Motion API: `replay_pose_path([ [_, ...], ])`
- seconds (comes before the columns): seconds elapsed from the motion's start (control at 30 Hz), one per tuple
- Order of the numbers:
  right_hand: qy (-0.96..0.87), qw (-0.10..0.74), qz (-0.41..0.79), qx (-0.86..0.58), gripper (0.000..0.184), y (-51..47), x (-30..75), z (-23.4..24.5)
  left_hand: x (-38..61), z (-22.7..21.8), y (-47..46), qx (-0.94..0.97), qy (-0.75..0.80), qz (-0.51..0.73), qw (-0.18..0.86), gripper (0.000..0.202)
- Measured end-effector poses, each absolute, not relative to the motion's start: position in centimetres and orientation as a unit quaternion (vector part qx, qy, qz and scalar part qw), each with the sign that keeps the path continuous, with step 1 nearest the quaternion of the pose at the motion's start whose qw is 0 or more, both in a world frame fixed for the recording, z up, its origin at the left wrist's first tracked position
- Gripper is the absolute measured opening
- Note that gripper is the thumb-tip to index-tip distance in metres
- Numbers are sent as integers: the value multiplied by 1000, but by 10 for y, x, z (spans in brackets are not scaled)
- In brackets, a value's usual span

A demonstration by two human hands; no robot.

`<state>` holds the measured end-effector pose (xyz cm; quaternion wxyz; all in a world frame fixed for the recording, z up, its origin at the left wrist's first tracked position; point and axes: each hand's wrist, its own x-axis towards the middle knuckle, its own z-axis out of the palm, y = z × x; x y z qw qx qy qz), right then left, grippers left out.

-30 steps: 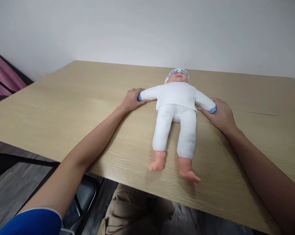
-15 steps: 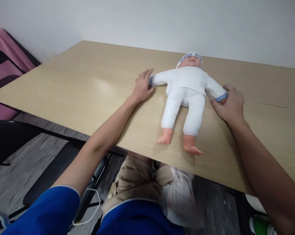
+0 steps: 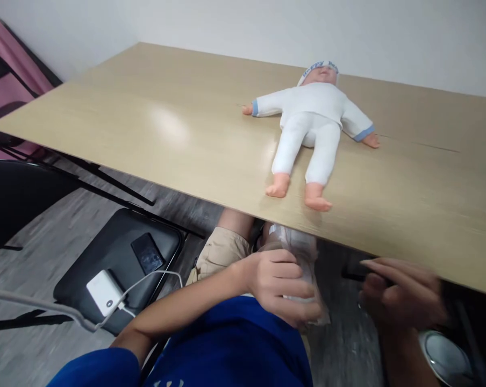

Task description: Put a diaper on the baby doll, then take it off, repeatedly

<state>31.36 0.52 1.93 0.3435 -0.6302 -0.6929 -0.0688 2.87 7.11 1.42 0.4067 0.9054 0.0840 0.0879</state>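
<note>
- A plain pale wall (image 3: 243, 21) runs across the top of the frame behind a light wood-grain tabletop (image 3: 126, 118).
- The baby doll (image 3: 313, 105), in white clothes with blue cuffs and a lettered cap, lies face up in the upper right of the frame, arms spread, feet towards the near edge.
- Half a second ago both hands were at its cuffs; now they are away from it, below the near edge — so the doll rests free, touched by neither.
- The left hand (image 3: 281, 285), lower centre, has its fingers curled in, in front of a clear plastic bag (image 3: 301, 242); whether they hold anything, I cannot tell.
- The right hand (image 3: 404, 295), lower right, is blurred — its fingers look pressed together, but a grip cannot be made out.
- Lower left, a black chair seat (image 3: 126, 234) carries a phone (image 3: 147, 253) and a white power bank (image 3: 105, 293) with a cable.
</note>
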Motion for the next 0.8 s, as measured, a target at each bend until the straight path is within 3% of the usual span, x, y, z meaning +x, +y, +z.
replay_pose_path([
  [0.1, -647, 348, 28, -678, 26, -36, 306, -29, 20, -33, 42, 884, 192, 171, 390, 23],
  [0.23, -520, 337, 201, -759, 36, -63, 291, -78, 6, -63, 20, 786, 357, 262, 431, 30],
  [0.4, -412, 330, 336, -780, 45, -68, 292, -119, 11, -84, 26, 675, 479, 229, 513, 42],
  [0.67, -391, 346, 415, -745, 73, -43, 279, -127, 50, -115, 45, 601, 515, 143, 595, 61],
  [0.8, -406, 360, 461, -702, 75, -42, 269, -110, 59, -106, 45, 575, 488, 146, 640, 67],
])
